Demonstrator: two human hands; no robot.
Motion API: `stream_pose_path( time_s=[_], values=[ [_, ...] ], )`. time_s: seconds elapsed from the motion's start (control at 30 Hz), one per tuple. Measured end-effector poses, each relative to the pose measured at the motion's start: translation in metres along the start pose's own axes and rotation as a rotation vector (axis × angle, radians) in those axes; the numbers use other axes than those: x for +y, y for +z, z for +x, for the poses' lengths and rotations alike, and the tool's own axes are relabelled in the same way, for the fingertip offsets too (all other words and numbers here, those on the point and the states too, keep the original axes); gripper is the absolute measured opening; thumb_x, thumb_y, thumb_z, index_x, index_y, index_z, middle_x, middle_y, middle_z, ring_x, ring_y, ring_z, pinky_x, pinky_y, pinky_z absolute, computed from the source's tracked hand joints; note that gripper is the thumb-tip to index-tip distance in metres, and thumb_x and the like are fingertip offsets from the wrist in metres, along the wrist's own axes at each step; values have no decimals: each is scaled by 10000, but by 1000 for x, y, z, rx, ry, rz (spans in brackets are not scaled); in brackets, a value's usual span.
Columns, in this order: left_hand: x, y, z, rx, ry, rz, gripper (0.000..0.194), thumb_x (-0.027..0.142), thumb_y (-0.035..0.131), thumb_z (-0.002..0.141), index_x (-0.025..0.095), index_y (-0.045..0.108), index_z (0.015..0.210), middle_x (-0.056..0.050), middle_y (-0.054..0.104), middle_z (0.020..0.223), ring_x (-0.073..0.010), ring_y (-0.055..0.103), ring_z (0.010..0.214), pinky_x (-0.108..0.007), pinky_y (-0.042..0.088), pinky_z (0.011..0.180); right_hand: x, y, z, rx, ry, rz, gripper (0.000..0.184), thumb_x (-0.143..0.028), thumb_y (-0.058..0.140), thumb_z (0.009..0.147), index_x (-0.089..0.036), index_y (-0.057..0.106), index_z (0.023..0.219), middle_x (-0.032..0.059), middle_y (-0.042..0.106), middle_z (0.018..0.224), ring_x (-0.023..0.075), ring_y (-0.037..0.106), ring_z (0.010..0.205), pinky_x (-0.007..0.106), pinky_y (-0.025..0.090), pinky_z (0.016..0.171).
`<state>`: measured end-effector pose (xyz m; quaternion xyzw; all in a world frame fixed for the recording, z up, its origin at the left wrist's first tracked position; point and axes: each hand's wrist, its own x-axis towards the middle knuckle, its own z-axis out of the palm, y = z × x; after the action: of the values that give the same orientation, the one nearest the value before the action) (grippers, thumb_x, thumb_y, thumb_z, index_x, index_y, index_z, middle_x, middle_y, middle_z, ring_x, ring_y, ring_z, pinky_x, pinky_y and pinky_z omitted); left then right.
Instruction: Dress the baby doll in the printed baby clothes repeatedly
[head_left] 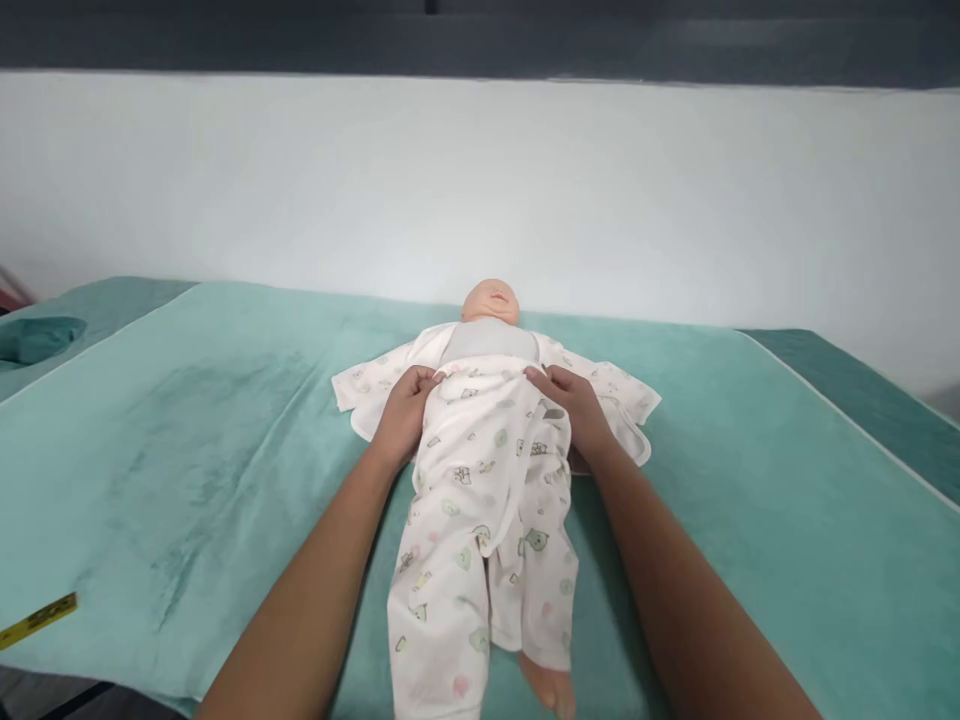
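Observation:
A baby doll lies on its back, head away from me, on a green cloth. White printed baby pants cover its legs and belly, and one bare foot sticks out of the leg on the right. An open printed baby jacket spreads under the doll, its sleeves out to both sides, with the grey chest showing. My left hand pinches the left side of the pants' waistband. On the other side, my right hand grips the waistband between thumb and fingers.
The green cloth covers the table, wrinkled on the left. A white wall rises behind the table. A yellow strip with dark marks lies near the front left edge. Dark green fabric is bunched at the far left.

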<state>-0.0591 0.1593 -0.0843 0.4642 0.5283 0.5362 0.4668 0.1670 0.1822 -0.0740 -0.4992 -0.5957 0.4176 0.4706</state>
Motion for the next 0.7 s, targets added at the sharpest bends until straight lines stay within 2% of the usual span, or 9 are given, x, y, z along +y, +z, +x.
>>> stream_pose_path(
  time_s=[0.2, 0.33, 0.5, 0.7],
  values=[
    [17, -20, -13, -185, -113, 118, 168, 334, 625, 735, 192, 627, 825, 36, 542, 624, -107, 439, 552, -225, 352, 520, -1, -29, -9, -272, 146, 75, 338, -520, 658, 773, -193, 578, 743, -17, 552, 726, 132, 475, 660, 266, 378, 606],
    [23, -28, -20, -300, -181, 89, 279, 306, 620, 705, 175, 673, 945, -6, 642, 753, -126, 526, 635, -228, 402, 549, -5, -41, -14, -399, 195, 100, 260, -414, 738, 712, -199, 627, 807, 7, 633, 831, 175, 577, 788, 296, 452, 694],
    [22, -34, -23, -432, -182, 123, 389, 201, 611, 644, 174, 687, 1024, -40, 691, 808, -187, 616, 756, -270, 488, 615, -7, -41, -19, -416, 237, 243, 275, -352, 790, 647, -196, 634, 812, 16, 657, 847, 192, 611, 822, 329, 486, 741],
    [14, -36, -19, -482, -193, 0, 363, 191, 660, 650, 169, 708, 1010, -54, 718, 840, -205, 650, 781, -296, 511, 675, -3, -35, -17, -364, 211, 300, 214, -290, 763, 652, -190, 620, 775, -9, 625, 790, 148, 565, 725, 284, 440, 666]
  ],
)
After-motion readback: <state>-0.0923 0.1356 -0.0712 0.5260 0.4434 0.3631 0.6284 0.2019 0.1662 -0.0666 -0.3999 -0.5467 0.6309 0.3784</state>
